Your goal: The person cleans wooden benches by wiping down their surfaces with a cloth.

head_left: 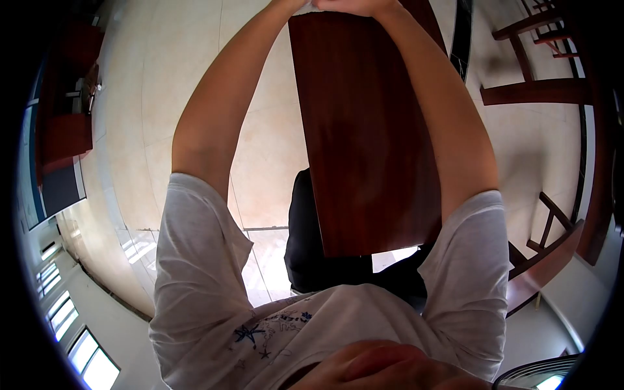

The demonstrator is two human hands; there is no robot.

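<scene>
White material (pixel 306 9) — between hands (pixel 356 6), near brown tabletop (pixel 367 136).

Extends lengthwise as a dark red-brown wooden tabletop (pixel 367 136), straight along its long sides and squared off at the near end. Shows a soft sheen and cloudy reflections. At the tabletop's far end, comes close to a white item (pixel 304 9), too cropped to tell whether touching. Below the tabletop, spreads as pale tiled floor (pixel 273 153) with thin joints, brightest beside the near end. Right of the tabletop, includes a dark strip (pixel 461 39) and, farther right, supports brown wooden furniture (pixel 536 91).
</scene>
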